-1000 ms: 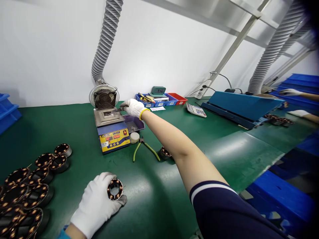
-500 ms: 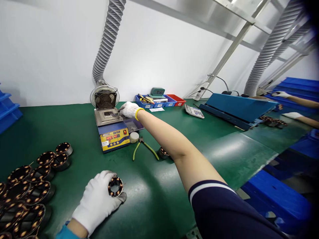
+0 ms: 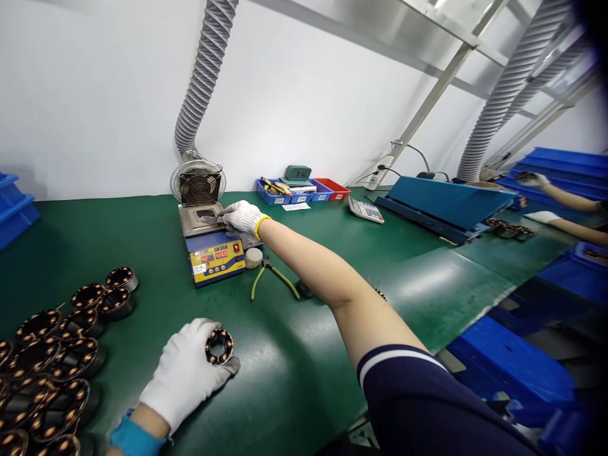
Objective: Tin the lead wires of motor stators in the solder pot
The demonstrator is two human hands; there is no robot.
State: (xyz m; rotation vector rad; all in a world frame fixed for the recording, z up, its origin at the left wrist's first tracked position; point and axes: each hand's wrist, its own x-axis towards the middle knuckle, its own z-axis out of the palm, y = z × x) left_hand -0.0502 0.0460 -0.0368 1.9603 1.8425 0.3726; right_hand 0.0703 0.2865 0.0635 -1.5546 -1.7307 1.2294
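My left hand [image 3: 187,373], in a white glove, is closed around a small motor stator [image 3: 219,347], a dark ring with copper coils, held with its open end facing up. My right hand [image 3: 243,218], also gloved, reaches out to the solder pot [image 3: 209,237], which has a red digital display. Its fingers pinch a thin, flat grey scraper-like piece [image 3: 216,219] over the pot's square opening. Part of that piece is hidden by the fingers. Just right of the pot sit a round whitish tin [image 3: 253,258] and green-handled cutters [image 3: 266,269] with spread handles.
Several stators [image 3: 61,354] stand in rows at the left. Behind the pot are a fume hood [image 3: 198,183] and its hose [image 3: 204,76]. Small blue bins [image 3: 275,195], a red bin [image 3: 332,188], a calculator [image 3: 365,209] and a blue metal trough [image 3: 446,206] line the back. A co-worker's hands [image 3: 539,190] are far right.
The camera view has shifted slightly. My right hand, with the flat piece, has moved a little left and lower over the pot. The left hand still holds the stator in nearly the same place.
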